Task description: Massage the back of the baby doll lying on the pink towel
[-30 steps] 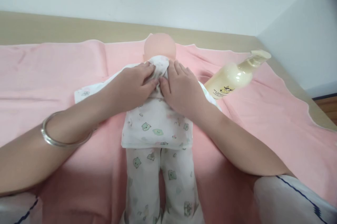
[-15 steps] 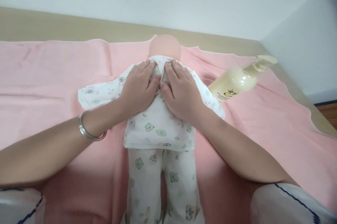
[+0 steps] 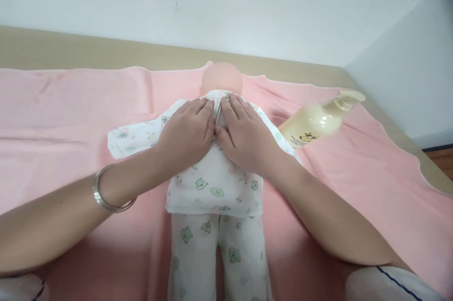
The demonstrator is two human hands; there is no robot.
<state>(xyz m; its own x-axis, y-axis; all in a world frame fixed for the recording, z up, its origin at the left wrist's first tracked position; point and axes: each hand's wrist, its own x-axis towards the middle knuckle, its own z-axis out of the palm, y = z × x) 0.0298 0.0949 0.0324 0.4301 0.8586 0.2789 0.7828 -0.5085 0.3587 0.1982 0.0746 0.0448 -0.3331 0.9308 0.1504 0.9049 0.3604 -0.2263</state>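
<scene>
A baby doll (image 3: pixel 222 78) in a white printed top (image 3: pixel 215 192) and matching trousers (image 3: pixel 233 256) lies stretched out, its head at the far end. My left hand (image 3: pixel 189 129) rests flat on the left of the doll's upper body, fingers extended toward the head. On the other side my right hand (image 3: pixel 244 133) lies flat too, its thumb close to the left thumb. Between the hands the cloth is bunched into a fold. Both palms press on the top, and neither hand grasps anything. The doll's face is out of sight.
Under the doll spreads a pink blanket (image 3: pixel 63 107) over a wooden table (image 3: pixel 88 51). A pale yellow pump bottle (image 3: pixel 314 121) lies tilted beside the doll's right-hand sleeve. A white wall (image 3: pixel 247 8) stands behind the table.
The whole view has shifted, so everything sits slightly lower in the picture. The left fingers and thumb have drawn slightly closer to the middle fold; both hands stay on the doll's top.
</scene>
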